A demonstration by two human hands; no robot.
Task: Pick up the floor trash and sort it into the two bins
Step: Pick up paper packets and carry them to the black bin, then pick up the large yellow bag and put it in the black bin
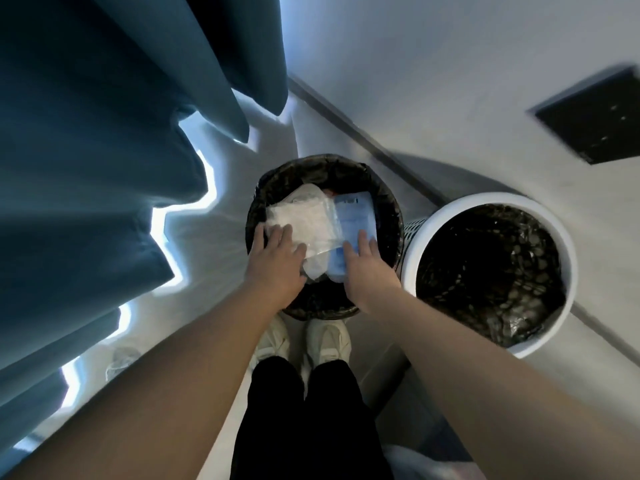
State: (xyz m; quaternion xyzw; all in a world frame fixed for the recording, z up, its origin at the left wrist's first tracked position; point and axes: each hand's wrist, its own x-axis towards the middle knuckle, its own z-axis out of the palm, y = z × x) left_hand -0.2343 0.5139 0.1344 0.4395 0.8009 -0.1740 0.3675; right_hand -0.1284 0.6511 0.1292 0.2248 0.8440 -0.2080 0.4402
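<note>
Over the dark bin (pixel 390 206), the left hand (pixel 277 261) presses flat, fingers straight, on a white plastic bag (pixel 304 220) and the right hand (pixel 367 268) likewise on a blue packet (pixel 356 216), both lying inside it. A white bin (pixel 485 198) stands just right of it, and a blue curtain (pixel 86 168) hangs to its left.

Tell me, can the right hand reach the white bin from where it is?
Probably yes. The right hand lies flat on the blue packet in the black bin, and the white bin stands close beside it, open on top, with nothing in between.
</note>
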